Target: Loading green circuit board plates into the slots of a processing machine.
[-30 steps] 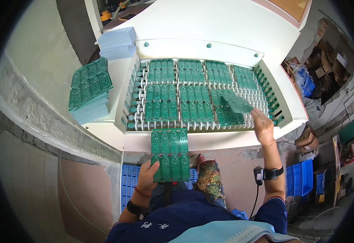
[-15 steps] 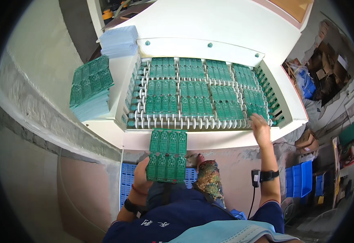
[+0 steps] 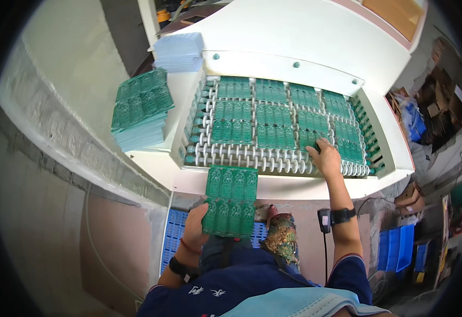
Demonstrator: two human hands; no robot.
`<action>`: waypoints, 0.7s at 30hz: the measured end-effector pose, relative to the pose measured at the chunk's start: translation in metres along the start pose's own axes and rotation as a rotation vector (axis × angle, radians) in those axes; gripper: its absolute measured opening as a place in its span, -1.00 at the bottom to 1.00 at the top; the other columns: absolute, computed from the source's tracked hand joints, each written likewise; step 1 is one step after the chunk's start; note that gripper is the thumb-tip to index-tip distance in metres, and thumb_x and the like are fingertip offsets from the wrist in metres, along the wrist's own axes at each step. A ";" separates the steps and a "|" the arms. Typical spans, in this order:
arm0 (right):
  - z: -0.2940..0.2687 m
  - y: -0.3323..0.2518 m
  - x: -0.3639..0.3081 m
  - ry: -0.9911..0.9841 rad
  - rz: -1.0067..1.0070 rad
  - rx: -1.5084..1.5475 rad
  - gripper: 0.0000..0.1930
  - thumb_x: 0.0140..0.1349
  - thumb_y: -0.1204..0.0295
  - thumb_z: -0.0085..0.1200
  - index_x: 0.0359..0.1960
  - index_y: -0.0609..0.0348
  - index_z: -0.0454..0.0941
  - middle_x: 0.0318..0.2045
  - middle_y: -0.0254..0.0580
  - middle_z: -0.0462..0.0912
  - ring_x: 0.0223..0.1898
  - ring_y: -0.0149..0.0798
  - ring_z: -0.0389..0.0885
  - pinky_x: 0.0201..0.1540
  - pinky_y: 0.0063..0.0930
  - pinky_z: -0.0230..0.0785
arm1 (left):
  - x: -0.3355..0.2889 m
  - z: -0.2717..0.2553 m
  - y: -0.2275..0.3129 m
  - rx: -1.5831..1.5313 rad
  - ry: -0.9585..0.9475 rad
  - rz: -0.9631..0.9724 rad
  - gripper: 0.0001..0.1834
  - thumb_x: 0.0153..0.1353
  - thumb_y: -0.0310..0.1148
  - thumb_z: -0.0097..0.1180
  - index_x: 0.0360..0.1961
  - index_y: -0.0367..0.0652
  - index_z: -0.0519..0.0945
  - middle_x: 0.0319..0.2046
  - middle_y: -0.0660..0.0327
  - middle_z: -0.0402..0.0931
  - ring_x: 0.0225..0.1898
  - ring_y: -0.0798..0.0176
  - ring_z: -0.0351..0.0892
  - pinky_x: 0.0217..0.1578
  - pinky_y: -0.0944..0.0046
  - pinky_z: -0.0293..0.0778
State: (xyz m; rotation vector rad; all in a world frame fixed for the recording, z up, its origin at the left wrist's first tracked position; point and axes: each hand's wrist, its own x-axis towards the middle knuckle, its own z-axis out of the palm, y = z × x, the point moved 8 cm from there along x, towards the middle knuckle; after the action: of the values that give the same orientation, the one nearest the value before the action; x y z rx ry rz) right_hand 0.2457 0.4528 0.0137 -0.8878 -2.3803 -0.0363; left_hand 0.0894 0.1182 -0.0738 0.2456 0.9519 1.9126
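Note:
My left hand (image 3: 194, 222) grips the side of a green printed circuit board panel (image 3: 231, 203), held in front of my body below the machine's front edge. Whether more panels lie under it I cannot tell. Over the roller conveyor (image 3: 252, 162), my right hand (image 3: 326, 158) rests its fingertips on the near end of a board panel (image 3: 309, 138) in the third column from the left. Its fingers are bent and apart, with nothing gripped between them. More green panels (image 3: 233, 132) lie flat on the rollers in rows and columns.
On the white ledge left of the rollers stands a stack of green panels (image 3: 141, 103), with a stack of pale blue sheets (image 3: 178, 50) behind it. A wall (image 3: 83, 142) runs close on my left. Blue bins (image 3: 396, 248) and cardboard boxes (image 3: 409, 198) stand at the right.
My right hand has shifted left, from the rightmost front panel to the one beside it. The front panels sit slightly farther up the rollers. My view has turned a little.

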 end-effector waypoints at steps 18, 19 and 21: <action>0.079 -0.120 -0.158 -0.633 0.705 1.514 -0.81 0.17 0.39 0.07 -0.46 0.30 0.52 -0.62 -0.24 0.56 -0.66 -0.47 0.51 -0.62 -0.63 0.40 | 0.030 -0.003 -0.018 -0.190 -0.025 -0.091 -0.66 0.30 -0.36 -0.22 -0.03 -0.40 0.37 -0.16 0.05 0.50 -0.21 0.18 0.55 -0.15 0.20 0.50; 0.080 -0.122 -0.158 -0.617 0.718 1.521 -0.81 0.17 0.39 0.07 -0.46 0.30 0.52 -0.62 -0.24 0.56 -0.66 -0.47 0.51 -0.62 -0.63 0.40 | 0.023 -0.005 -0.022 -0.186 -0.004 -0.116 -0.64 0.32 -0.34 -0.25 -0.01 -0.41 0.35 -0.13 -0.01 0.48 -0.16 0.10 0.54 -0.12 0.13 0.49; 0.079 -0.130 -0.155 -0.629 0.724 1.502 -0.74 0.22 0.39 0.00 -0.60 0.26 0.46 -0.72 -0.25 0.50 -0.73 -0.45 0.48 -0.68 -0.61 0.38 | 0.014 -0.010 -0.032 -0.175 0.014 -0.153 -0.62 0.33 -0.32 -0.28 0.01 -0.42 0.32 -0.10 -0.07 0.45 -0.12 0.02 0.52 -0.10 0.06 0.49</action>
State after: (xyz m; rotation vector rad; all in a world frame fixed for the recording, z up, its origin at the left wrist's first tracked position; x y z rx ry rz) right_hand 0.2194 0.2777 -0.1127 -0.8624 -1.5602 2.1760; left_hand 0.0976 0.1324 -0.1063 0.0545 0.7834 1.8448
